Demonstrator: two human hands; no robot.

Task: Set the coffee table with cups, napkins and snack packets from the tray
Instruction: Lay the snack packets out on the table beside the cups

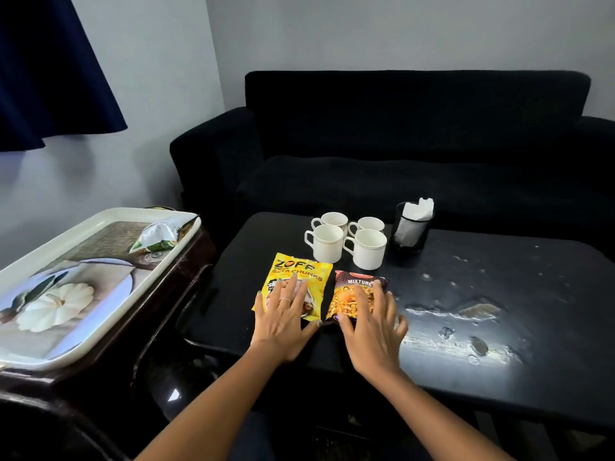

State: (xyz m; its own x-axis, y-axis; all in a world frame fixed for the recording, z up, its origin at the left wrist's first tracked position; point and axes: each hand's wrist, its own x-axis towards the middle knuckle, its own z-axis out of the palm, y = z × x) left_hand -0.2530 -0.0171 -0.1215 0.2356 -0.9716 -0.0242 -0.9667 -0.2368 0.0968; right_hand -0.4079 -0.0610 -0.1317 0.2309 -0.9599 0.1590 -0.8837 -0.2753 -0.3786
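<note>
In the head view, the left hand (pixel 285 322) lay flat with spread fingers on the yellow packet (pixel 294 281), and the right hand (pixel 372 331) lay the same way, fingers spread, on the dark packet (pixel 357 296). Both packets lay side by side on the black surface (pixel 499 294). Behind them stood four white cups (pixel 346 242) close together, beside a mesh holder (pixel 412 229) with napkins (pixel 420 209). One green packet (pixel 159 237) lay on the tray (pixel 43 251) at the left.

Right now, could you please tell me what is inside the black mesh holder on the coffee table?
White paper napkins stick up out of the mesh holder, showing faintly through its mesh. How many there are, and whether anything lies beneath them, cannot be seen.
</note>
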